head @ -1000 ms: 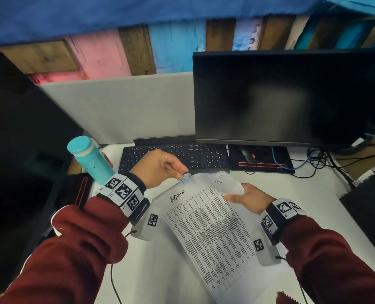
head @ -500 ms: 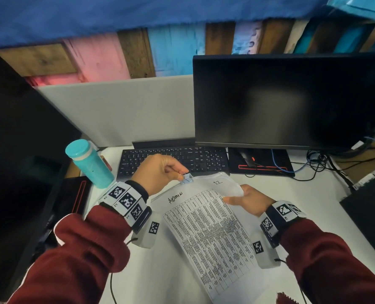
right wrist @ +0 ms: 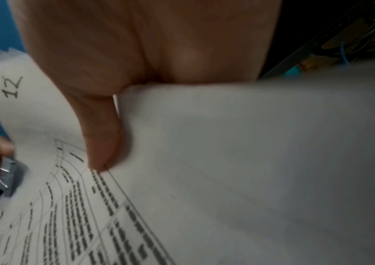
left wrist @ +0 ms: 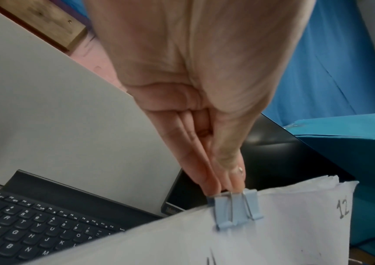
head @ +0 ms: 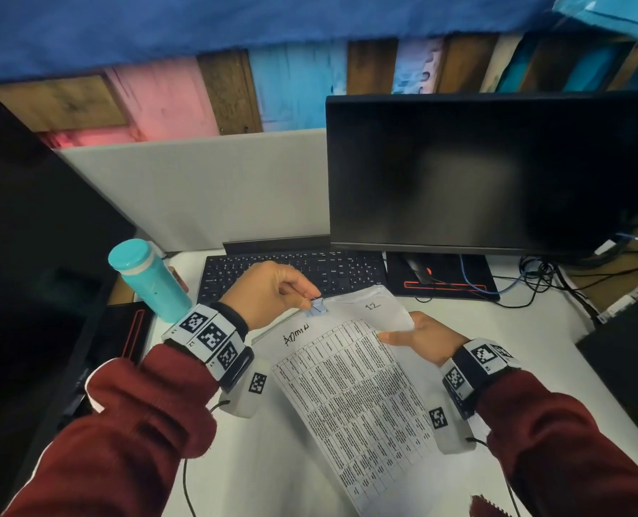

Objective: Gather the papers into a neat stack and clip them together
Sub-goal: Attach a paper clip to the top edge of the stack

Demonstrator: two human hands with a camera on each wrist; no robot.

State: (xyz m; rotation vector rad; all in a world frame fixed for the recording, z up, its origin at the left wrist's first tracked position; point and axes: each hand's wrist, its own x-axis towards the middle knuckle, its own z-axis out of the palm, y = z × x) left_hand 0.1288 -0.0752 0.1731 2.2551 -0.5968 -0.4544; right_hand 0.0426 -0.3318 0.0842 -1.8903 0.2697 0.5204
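A stack of printed papers (head: 362, 397) with a table of text, "12" written at the top, is held tilted above the white desk (head: 257, 472). A light blue binder clip (head: 318, 308) (left wrist: 237, 209) sits on the stack's top edge. My left hand (head: 272, 292) pinches the clip's wire handles between thumb and fingertips (left wrist: 216, 184). My right hand (head: 421, 339) grips the stack's right edge, thumb (right wrist: 105, 143) on top of the top sheet (right wrist: 68, 197) and fingers hidden beneath. The clip (right wrist: 9, 175) shows at the left edge of the right wrist view.
A black keyboard (head: 295, 272) lies just behind the hands, below a dark monitor (head: 492, 173). A teal bottle (head: 147, 279) stands at the left beside a second dark screen (head: 30, 236). Cables (head: 541, 278) trail at the right. A grey partition (head: 198, 188) backs the desk.
Both hands and the stack have stayed almost in place; the left hand keeps its pinch on the clip at the top edge. The view has shifted slightly.
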